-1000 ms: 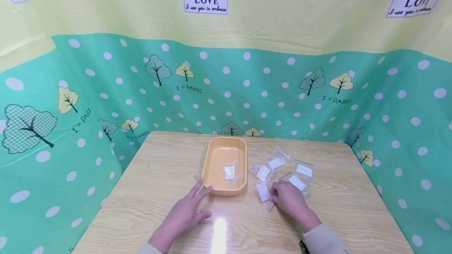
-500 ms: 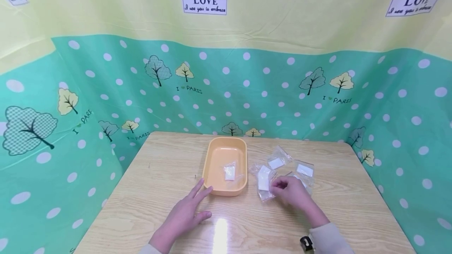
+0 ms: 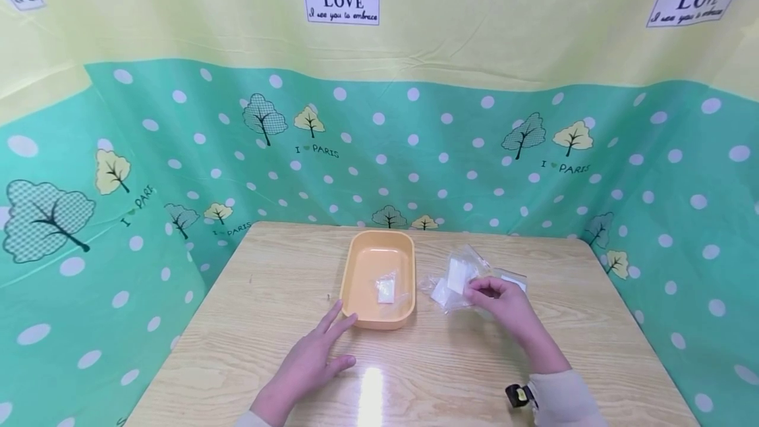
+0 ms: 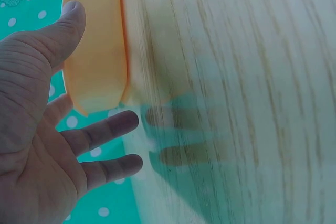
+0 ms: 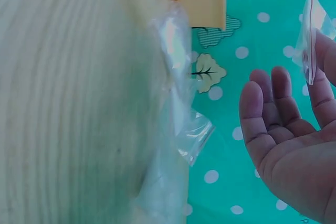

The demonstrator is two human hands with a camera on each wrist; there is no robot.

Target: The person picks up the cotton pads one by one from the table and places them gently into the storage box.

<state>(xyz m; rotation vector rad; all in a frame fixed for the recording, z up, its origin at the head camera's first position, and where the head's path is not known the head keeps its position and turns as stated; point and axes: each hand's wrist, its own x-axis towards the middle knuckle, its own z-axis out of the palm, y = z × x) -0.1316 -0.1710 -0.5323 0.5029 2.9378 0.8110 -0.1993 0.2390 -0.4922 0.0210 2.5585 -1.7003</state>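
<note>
My right hand (image 3: 504, 302) pinches a small clear zip bag (image 3: 457, 275) with a flat white piece in it, between thumb and forefinger. In the right wrist view the bag (image 5: 310, 35) is raised off the table, seen edge-on, with the other fingers loosely bent. My left hand (image 3: 311, 358) has its fingers spread, the fingertips at the near left corner of a light orange plastic tray (image 3: 382, 324). One similar bag (image 3: 386, 290) lies inside the tray. More bags (image 3: 440, 292) lie under and behind the held one, partly hidden.
Another zip bag (image 3: 514, 279) lies partly behind the right hand. The wooden table (image 3: 284, 269) is bordered by a green dotted curtain (image 3: 356, 150) at the back and sides. A black device (image 3: 518, 395) sits on the right wrist.
My right hand has picked up a zip bag and lifted it, moving toward the back of the table above the other bags. The left hand and the tray have not moved.
</note>
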